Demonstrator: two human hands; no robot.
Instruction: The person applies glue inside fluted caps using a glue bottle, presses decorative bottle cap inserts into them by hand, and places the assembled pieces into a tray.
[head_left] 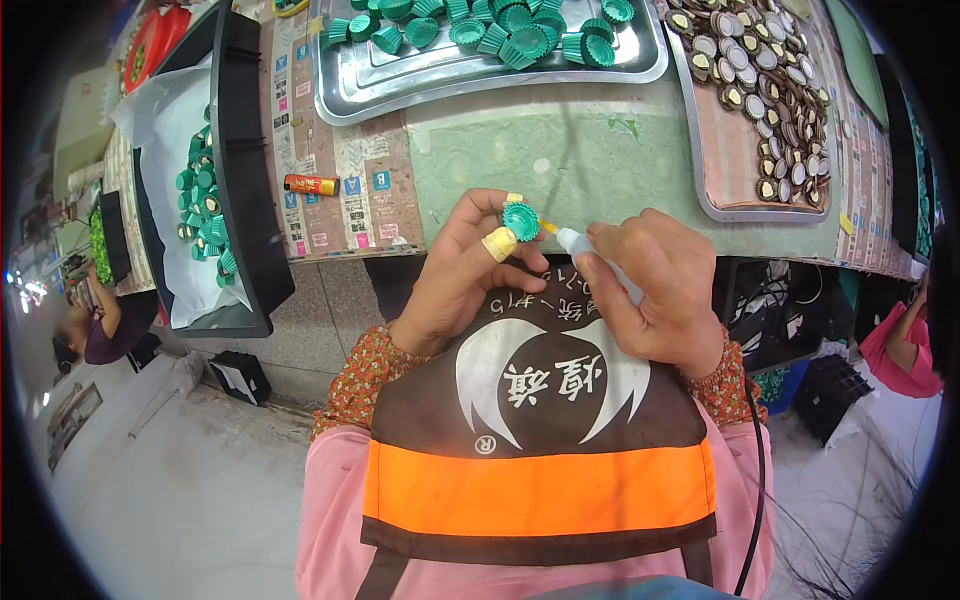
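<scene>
Between the thumb and fingertips of my left hand [455,265], which wear yellow finger covers [499,243], is a small green fluted cup [521,221], its hollow side facing up. My right hand [655,285] is closed around a white squeeze bottle [573,241] with a thin yellowish nozzle [547,226]. The nozzle tip is at the cup's right rim; whether it touches cannot be made out. Both hands are over the table's near edge, in front of my dark apron [540,420].
Green fluted cups fill part of a metal tray [400,95] at the back. Another tray [750,213] holds brown-and-white round pieces. At left are a black bin [245,180] with green-capped pieces and a lighter [311,185]. A cable [757,480] hangs at right; people sit either side.
</scene>
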